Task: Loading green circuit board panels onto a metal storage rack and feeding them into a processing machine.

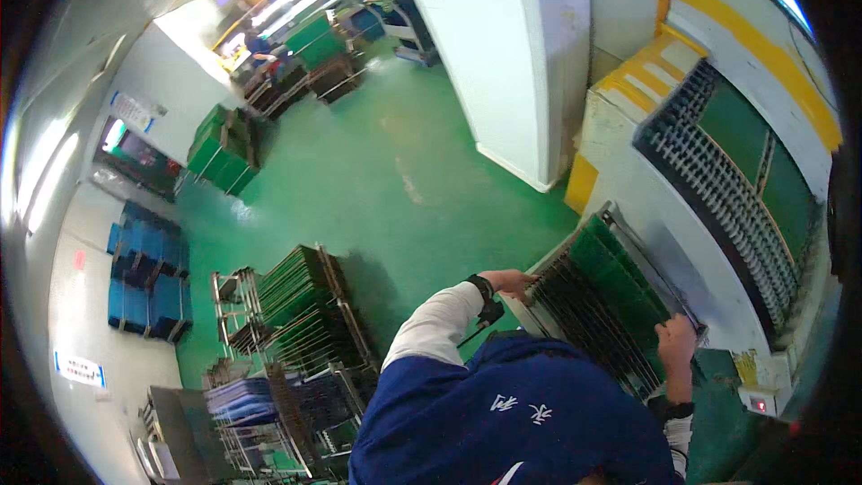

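A metal rack (575, 305) packed with upright green circuit boards (620, 274) stands in front of me against a white machine (646, 189). My left hand (510, 283) grips the rack's left edge. My right hand (675, 341) is closed on the rack's right side near the board tops. Both arms wear white sleeves with black wrist straps under a blue top (512, 413).
A conveyor with black slotted rails and green panels (736, 171) runs along the machine at right. Two more racks of green boards (305, 305) stand on the green floor at left. Blue crates (148, 278) line the left wall. A white pillar (512, 54) rises ahead.
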A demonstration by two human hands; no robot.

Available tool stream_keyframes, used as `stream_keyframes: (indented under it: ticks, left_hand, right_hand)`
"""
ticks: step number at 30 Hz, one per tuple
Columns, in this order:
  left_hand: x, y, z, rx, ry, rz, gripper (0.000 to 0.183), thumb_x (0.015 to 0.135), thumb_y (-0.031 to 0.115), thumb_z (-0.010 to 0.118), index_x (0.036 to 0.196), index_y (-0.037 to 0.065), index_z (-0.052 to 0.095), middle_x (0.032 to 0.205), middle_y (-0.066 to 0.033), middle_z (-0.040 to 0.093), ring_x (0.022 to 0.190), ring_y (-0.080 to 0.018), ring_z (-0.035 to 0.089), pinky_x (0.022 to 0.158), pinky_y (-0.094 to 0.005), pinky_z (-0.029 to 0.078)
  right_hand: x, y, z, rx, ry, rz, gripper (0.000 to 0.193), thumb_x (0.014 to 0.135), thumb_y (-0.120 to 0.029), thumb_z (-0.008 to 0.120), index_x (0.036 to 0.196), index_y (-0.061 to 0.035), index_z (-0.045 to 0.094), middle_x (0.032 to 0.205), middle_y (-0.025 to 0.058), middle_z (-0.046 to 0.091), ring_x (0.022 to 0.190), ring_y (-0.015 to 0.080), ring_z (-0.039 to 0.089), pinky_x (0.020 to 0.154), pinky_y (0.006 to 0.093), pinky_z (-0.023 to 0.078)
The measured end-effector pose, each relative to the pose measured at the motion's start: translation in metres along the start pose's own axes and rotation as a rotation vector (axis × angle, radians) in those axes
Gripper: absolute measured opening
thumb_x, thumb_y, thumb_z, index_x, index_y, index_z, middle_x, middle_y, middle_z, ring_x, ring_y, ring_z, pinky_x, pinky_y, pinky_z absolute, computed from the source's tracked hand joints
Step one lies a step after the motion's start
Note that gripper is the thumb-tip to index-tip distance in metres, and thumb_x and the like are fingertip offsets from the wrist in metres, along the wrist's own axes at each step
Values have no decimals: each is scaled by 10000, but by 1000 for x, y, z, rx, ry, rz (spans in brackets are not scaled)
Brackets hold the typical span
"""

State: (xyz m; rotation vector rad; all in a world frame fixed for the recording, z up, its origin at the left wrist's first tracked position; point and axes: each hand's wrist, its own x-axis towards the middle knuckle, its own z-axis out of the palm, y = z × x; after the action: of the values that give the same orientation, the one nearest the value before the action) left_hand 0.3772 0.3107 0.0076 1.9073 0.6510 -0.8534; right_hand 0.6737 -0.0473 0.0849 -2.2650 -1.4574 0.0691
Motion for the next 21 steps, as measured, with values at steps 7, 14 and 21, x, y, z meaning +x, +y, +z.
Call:
stream_keyframes:
  ticks: [7, 14, 21]
  left_hand:
    - [45, -52, 0, -114, 124, 280, 691, 773, 458, 706, 1349, 126, 519, 1090, -162, 670, 1009, -307, 628, 903, -376, 474]
    - [34, 24, -29, -246, 295, 278, 601, 787, 435, 742, 1218, 32, 627, 1190, -168, 642, 1067, -253, 620, 933, -349, 469]
    - [-1, 83, -38, -511, -177, 567, 698, 857, 437, 689, 1317, -55, 503, 1301, -137, 561, 1178, -223, 530, 1027, -341, 388]
  right_hand:
    - [35, 15, -80, 109, 164, 263, 299, 787, -214, 689, 698, 38, 555, 701, 191, 534, 621, 334, 507, 555, 425, 364]
    - [70, 17, -84, 1163, 311, 872, 252, 870, -237, 672, 935, 7, 674, 841, 63, 675, 643, 185, 608, 587, 328, 477]
    - [92, 12, -31, 1695, 368, 1056, 306, 878, -263, 669, 1043, -7, 645, 912, 89, 677, 749, 236, 651, 660, 394, 535]
